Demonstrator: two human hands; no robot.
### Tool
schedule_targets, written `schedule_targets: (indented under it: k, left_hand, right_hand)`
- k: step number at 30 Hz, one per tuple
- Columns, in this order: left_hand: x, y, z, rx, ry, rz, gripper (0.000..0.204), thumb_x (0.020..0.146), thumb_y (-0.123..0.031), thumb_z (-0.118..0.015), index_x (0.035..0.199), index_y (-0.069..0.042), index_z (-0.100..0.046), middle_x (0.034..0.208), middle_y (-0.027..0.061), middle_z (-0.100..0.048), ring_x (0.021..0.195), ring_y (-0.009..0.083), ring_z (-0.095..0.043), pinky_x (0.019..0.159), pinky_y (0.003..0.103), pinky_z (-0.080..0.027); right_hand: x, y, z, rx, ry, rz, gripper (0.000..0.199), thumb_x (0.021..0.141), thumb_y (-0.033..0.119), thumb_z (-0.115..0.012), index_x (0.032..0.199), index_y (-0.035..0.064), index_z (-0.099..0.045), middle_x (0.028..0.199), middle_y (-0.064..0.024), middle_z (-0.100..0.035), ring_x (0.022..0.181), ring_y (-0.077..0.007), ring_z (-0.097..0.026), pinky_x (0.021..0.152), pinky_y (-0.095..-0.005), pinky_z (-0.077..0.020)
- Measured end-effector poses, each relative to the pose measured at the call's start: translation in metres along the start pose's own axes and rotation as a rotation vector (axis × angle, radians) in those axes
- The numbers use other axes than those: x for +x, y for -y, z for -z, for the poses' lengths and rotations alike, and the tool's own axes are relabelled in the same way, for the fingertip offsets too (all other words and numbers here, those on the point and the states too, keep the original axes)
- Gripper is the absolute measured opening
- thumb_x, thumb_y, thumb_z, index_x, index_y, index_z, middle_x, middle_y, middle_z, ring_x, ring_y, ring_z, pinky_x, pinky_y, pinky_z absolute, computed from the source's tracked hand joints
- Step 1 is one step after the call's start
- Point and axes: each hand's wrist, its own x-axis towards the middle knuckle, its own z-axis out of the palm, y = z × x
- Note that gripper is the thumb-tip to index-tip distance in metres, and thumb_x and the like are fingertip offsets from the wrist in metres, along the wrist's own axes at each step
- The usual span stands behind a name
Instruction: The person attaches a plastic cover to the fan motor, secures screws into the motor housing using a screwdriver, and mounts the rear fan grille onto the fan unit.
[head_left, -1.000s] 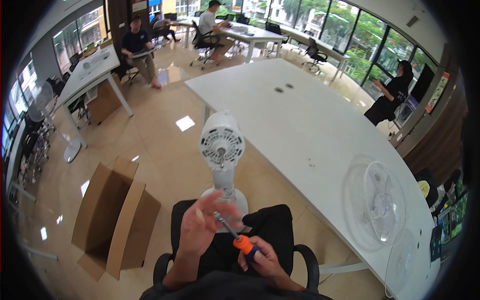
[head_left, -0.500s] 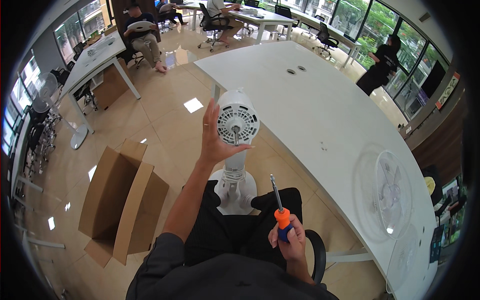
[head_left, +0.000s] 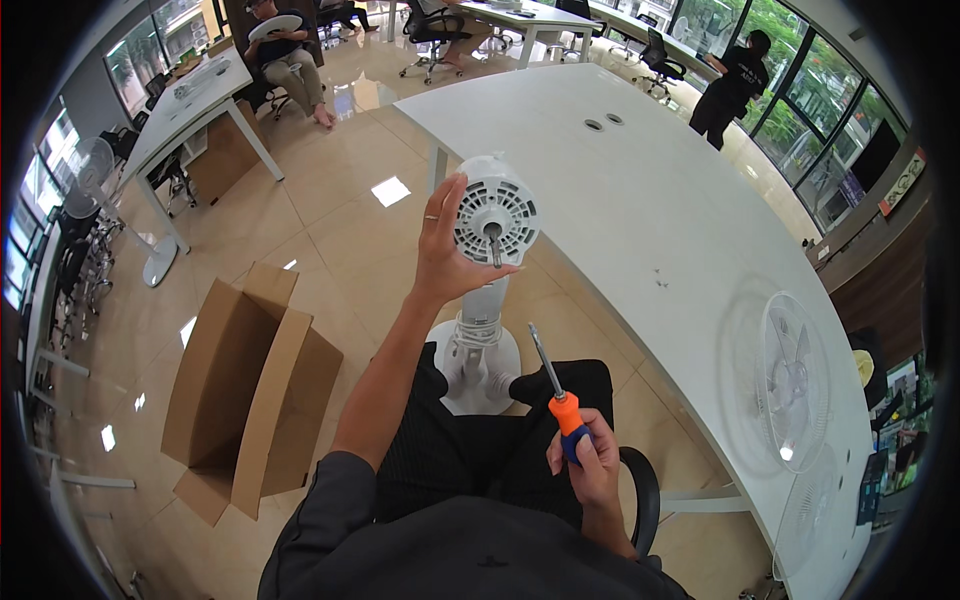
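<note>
A white stand fan without its grille stands between my knees. Its round slotted motor housing [head_left: 497,215] faces me, with a metal shaft [head_left: 495,247] sticking out of the centre. My left hand [head_left: 443,245] wraps the housing's left side, fingers up along the edge and thumb beneath. Below are the fan's white pole [head_left: 484,298], a coiled white cord [head_left: 476,333] and the round base [head_left: 450,390]. In my right hand [head_left: 592,460], over my right thigh, is a screwdriver [head_left: 563,408] with an orange and dark blue handle. Its metal tip points up and left, apart from the fan.
An opened cardboard box [head_left: 275,400] stands on the floor at left. Along my right runs a long white table [head_left: 640,200] bearing a clear fan blade and wire grilles [head_left: 790,380]. Another stand fan [head_left: 150,255] is at far left. People sit or stand farther off.
My view has shifted slightly, so the fan and hands appear a little farther right. The screwdriver tilts more to the left. The person by the windows has moved left.
</note>
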Motion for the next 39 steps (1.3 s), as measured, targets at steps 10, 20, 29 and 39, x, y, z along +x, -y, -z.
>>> schedule_targets:
  k: [10,20,29,39]
  left_hand:
    - [0.003,-0.005,0.002,0.007,0.024,0.041,0.125,0.040,-0.023,-0.096,0.148,-0.006,-0.034,0.140,0.0180,-0.041,0.128,0.0359,-0.046,0.104,0.044,-0.045]
    - [0.001,-0.007,-0.002,-0.004,0.015,0.049,0.123,0.040,-0.021,-0.096,0.146,-0.008,-0.036,0.139,0.0159,-0.041,0.126,0.0340,-0.048,0.103,0.043,-0.048]
    - [0.001,-0.008,-0.001,0.006,-0.016,0.054,0.123,0.039,-0.023,-0.096,0.146,-0.008,-0.037,0.138,0.0173,-0.041,0.123,0.0354,-0.050,0.100,0.044,-0.051]
    - [-0.001,-0.006,-0.003,0.010,-0.007,0.100,0.123,0.039,-0.024,-0.096,0.145,-0.007,-0.038,0.140,0.0187,-0.042,0.129,0.0368,-0.045,0.102,0.045,-0.047]
  right_hand:
    - [0.032,0.029,-0.008,-0.318,-0.207,-0.041,0.036,0.092,0.014,-0.061,0.122,0.0005,-0.046,0.081,-0.0062,-0.057,0.063,-0.0085,-0.049,0.058,-0.0209,-0.0409]
    - [0.070,0.044,-0.034,-0.929,-0.341,0.459,0.034,0.085,0.008,-0.069,0.115,-0.0023,-0.057,0.084,-0.0102,-0.063,0.069,-0.0124,-0.059,0.063,-0.0258,-0.0470]
    - [0.094,0.050,-0.047,-1.100,-0.366,0.549,0.034,0.082,0.010,-0.072,0.112,-0.0012,-0.059,0.077,-0.0126,-0.064,0.061,-0.0177,-0.061,0.058,-0.0281,-0.0481]
    - [0.103,0.051,-0.049,-1.127,-0.365,0.535,0.034,0.082,0.011,-0.073,0.111,-0.0006,-0.060,0.077,-0.0129,-0.064,0.060,-0.0189,-0.062,0.057,-0.0283,-0.0482]
